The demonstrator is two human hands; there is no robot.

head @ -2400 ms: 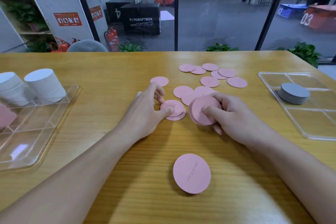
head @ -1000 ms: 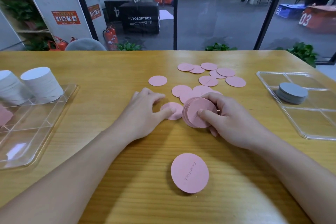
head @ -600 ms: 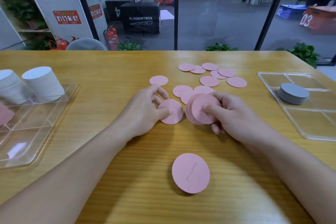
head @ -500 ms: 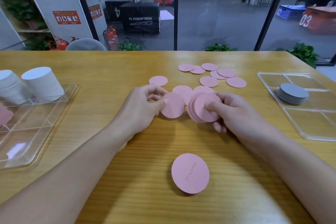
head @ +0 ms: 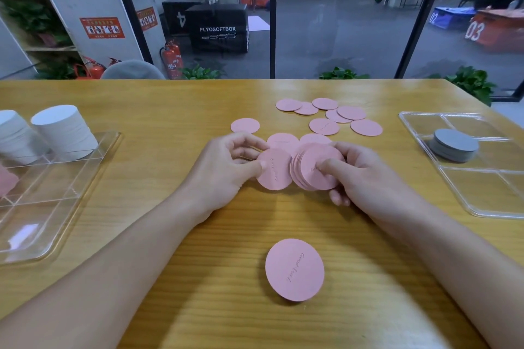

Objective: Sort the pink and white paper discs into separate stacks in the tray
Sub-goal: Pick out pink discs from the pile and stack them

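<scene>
Glass doors back a wooden table (head: 141, 110). From the head view, the left hand (head: 226, 167) pinches a single pink disc (head: 273, 170) just beside the pink bundle (head: 314, 167) that the right hand (head: 365, 176) grips, thumb pressed on top. Loose pink discs (head: 334, 116) lie beyond; another pink disc (head: 295, 269) lies nearer. White stacks (head: 63, 130) stand in the left tray (head: 56, 221).

Gathering seems under way: the pinched disc likely joins the bundle next, edges squared.
</scene>
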